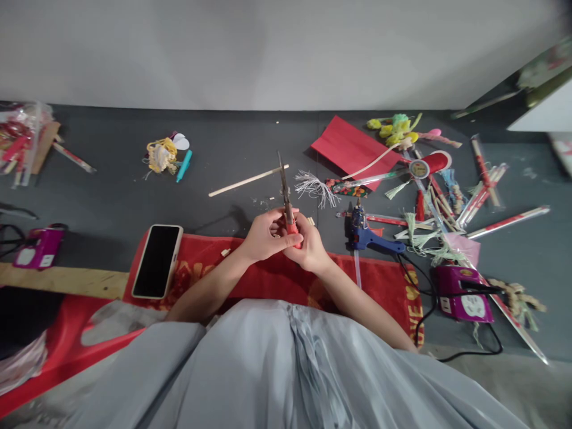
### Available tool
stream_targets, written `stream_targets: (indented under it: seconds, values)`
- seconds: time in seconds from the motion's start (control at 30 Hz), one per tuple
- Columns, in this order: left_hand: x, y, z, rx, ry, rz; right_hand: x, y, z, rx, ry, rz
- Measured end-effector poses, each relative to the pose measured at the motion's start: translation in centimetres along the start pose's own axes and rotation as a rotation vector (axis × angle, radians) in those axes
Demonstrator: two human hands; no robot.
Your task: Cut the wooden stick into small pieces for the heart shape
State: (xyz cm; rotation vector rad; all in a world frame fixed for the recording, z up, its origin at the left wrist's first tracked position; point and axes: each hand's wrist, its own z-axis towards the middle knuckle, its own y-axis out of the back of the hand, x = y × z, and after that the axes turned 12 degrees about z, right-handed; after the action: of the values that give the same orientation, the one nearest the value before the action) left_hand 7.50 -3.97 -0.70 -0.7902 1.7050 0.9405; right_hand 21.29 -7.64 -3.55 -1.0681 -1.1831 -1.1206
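A pair of scissors (286, 193) with red handles points away from me, its dark blades looking close together. My left hand (263, 237) is closed at the handles, with the thumb lying across the red part. From the other side my right hand (309, 247) wraps round the same handles; some of its fingers are hidden. Just beyond the hands, a thin wooden stick (245, 181) lies slanted on the dark table, its right end passing behind the blades. Small pale crumbs and offcuts are scattered near the stick and the hands.
A phone (157, 261) lies on a red towel (201, 280) at left. To the right are a blue glue gun (373, 235), a red sheet (353, 149), a thread spool (431, 164), tassels and wrapped sticks. A purple power box (462, 295) trails black cables. Yarn (161, 156) sits back left.
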Motion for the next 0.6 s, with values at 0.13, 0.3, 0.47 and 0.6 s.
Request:
stream_targets:
  seconds: [0.13,0.3,0.47,0.6]
  values:
    - [0.1,-0.03,-0.02,-0.003,-0.004,-0.004,-0.01,0.01,0.0,0.003,-0.002,-0.001]
    - [0.14,-0.1,0.01,-0.007,0.003,-0.015,-0.01,0.07,0.0,0.001,0.001,-0.029]
    - [0.18,-0.11,0.04,-0.006,-0.004,-0.016,-0.13,0.02,-0.01,-0.01,0.019,-0.044]
    - [0.22,-0.06,-0.02,-0.004,-0.014,-0.024,-0.22,0.02,-0.02,-0.017,0.017,-0.033]
